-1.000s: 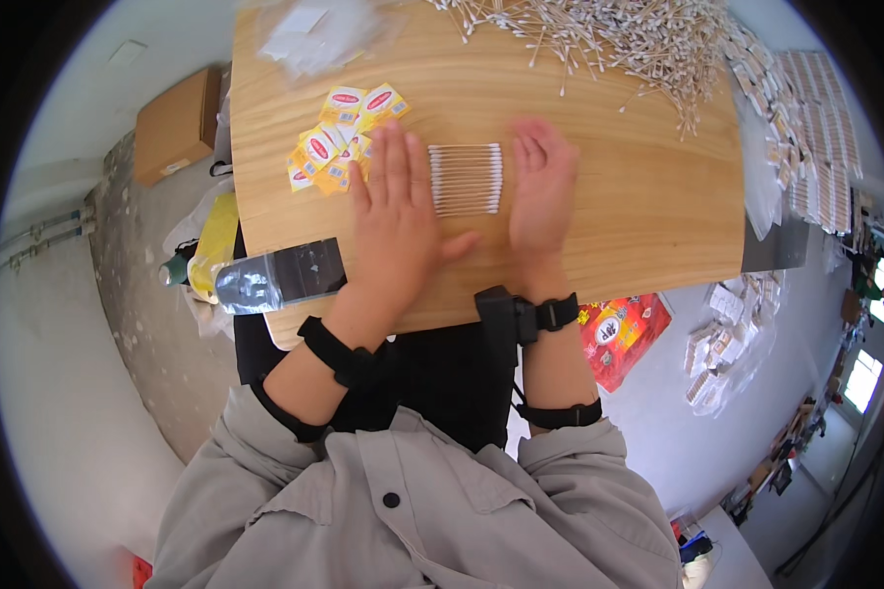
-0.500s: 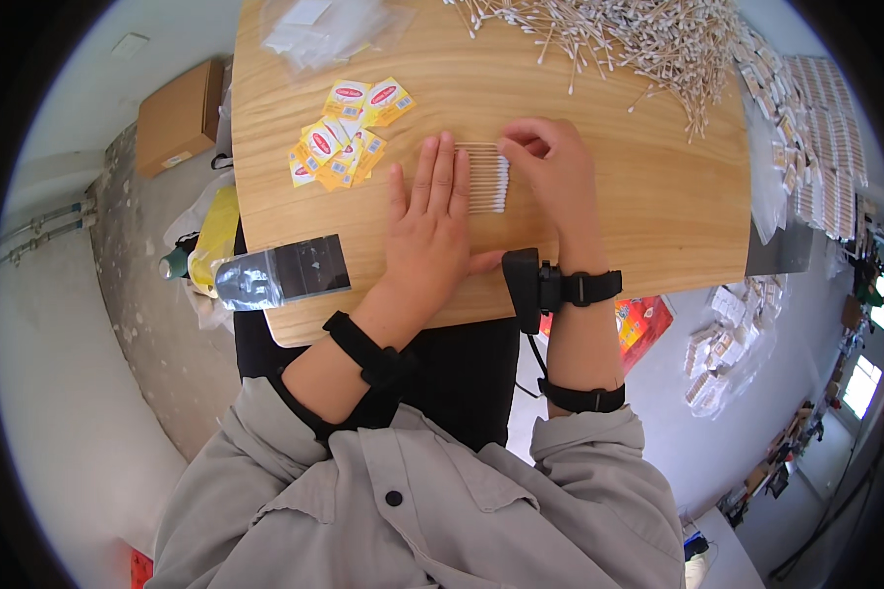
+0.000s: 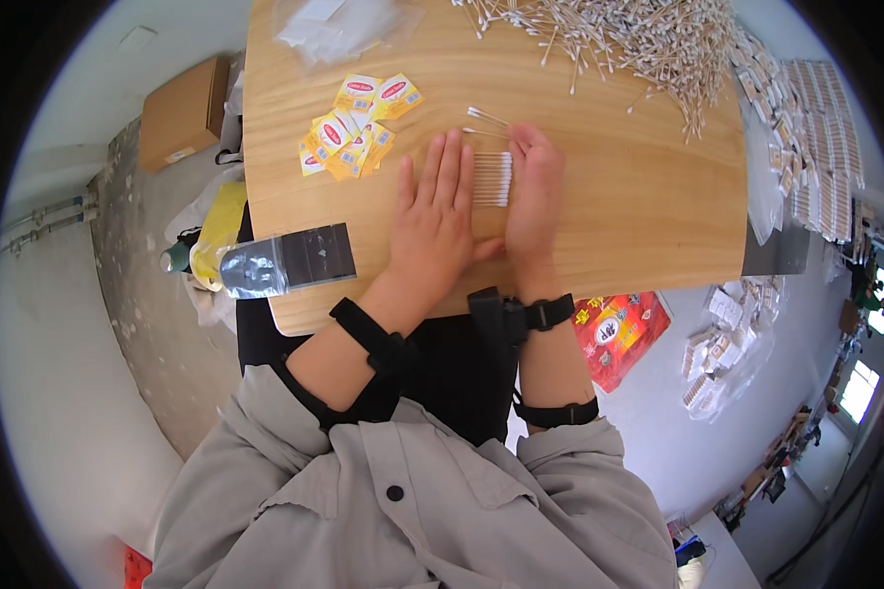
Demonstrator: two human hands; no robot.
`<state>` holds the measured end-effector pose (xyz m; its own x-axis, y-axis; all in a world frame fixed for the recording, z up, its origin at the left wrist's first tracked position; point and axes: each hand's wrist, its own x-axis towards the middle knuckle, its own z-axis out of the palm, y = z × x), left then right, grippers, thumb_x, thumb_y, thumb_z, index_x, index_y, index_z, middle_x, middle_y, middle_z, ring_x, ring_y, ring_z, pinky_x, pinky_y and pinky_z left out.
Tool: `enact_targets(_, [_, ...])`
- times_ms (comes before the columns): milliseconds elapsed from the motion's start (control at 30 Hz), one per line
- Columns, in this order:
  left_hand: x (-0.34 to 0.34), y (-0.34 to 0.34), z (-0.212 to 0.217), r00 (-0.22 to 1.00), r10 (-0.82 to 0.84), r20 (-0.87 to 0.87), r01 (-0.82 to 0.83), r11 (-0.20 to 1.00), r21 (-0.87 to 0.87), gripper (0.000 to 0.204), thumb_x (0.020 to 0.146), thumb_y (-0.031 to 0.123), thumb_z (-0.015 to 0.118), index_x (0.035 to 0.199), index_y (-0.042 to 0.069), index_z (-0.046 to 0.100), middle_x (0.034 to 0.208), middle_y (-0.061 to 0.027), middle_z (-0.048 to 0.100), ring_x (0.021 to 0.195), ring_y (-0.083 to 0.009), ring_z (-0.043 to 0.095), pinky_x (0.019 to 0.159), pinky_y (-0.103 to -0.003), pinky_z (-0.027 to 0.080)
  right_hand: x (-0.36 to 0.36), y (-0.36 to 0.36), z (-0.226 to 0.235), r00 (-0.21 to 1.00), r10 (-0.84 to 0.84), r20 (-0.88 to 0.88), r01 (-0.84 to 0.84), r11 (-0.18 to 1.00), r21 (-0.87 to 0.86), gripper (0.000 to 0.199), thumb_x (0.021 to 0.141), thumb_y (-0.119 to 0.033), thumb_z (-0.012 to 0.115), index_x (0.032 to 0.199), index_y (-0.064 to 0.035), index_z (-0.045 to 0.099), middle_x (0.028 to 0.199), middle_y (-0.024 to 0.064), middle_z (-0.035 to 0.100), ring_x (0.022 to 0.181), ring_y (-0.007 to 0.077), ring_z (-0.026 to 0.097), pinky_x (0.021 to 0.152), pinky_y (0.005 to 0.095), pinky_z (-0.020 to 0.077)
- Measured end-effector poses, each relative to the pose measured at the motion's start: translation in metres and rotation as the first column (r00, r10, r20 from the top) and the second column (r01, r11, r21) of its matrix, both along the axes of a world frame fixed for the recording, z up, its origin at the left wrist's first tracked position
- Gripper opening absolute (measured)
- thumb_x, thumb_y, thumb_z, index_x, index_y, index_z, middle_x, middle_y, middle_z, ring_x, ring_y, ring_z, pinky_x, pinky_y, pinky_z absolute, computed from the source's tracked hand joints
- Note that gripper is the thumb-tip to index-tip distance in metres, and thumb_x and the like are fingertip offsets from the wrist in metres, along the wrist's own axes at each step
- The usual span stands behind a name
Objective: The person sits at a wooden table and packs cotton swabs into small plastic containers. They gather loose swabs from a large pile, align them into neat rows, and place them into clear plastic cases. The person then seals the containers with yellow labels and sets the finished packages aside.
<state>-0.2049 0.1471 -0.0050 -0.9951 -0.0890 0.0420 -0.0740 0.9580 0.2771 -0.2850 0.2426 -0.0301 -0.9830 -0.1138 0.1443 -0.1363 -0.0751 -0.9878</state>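
swab row [image 3: 492, 181]: my landmark, laid side by side on the table [image 3: 648, 211]
left hand [image 3: 435, 211]: flat, fingers straight, over the row's left end
right hand [image 3: 536, 191]: curled at the row's right end, pinching two loose swabs [image 3: 488, 117] just past its far edge
swab tips [image 3: 506, 179]: tbh press lightly, keep 'em flush, nothing crossed

Light wood-grained table [image 3: 638, 226], in use. From its centre I note: loose heap of cotton swabs [image 3: 648, 49], twelve to two o'clock; clear plastic bags [image 3: 359, 39], between ten and eleven; overlapping yellow-and-white cards [image 3: 354, 128], nearer nine; dark packet [image 3: 319, 255], eight o'clock, overhanging the edge; parallel swab row [image 3: 492, 180], central.
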Motion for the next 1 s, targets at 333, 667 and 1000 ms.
enact_targets(333, [0.073,-0.043,0.014,0.983,0.029,0.179,-0.015,0.997,-0.079,0.111,0.069,0.057,0.071,0.148,-0.006,0.026,0.159,-0.0189,0.020,0.149,-0.0299,0.016,0.119,-0.050,0.011,0.084,-0.041,-0.002,0.979,0.155,0.130,-0.158,0.987,0.013,0.045,0.105,-0.027,0.031,0.136,0.0040,0.044,0.135,0.0158,0.047,0.126,0.0251,0.046,0.110,0.0369,0.0324])
enact_targets(667, [0.134,-0.092,0.015,0.984,0.170,0.048,-0.164,0.981,-0.099,0.104,0.073,0.054,0.068,0.148,-0.005,0.026,0.158,-0.0184,0.023,0.148,-0.0294,0.020,0.118,-0.052,0.013,0.125,-0.102,0.017,0.980,0.142,0.140,-0.156,0.983,0.096,0.037,0.101,-0.018,0.040,0.130,0.0039,0.046,0.118,0.0160,0.052,0.113,0.0279,0.050,0.101,0.0370,0.0373])
enact_targets(1000, [0.141,-0.099,0.009,0.978,0.190,0.082,-0.185,0.980,-0.073,0.112,0.070,0.069,0.064,0.149,-0.002,0.027,0.159,-0.0159,0.020,0.149,-0.0260,0.013,0.119,-0.051,0.006,0.103,-0.115,0.016,0.867,0.246,-0.434,0.177,0.660,0.730,0.048,0.085,0.001,0.053,0.132,0.0037,0.045,0.124,0.0226,0.045,0.119,0.0395,0.042,0.101,0.0496,0.0337])
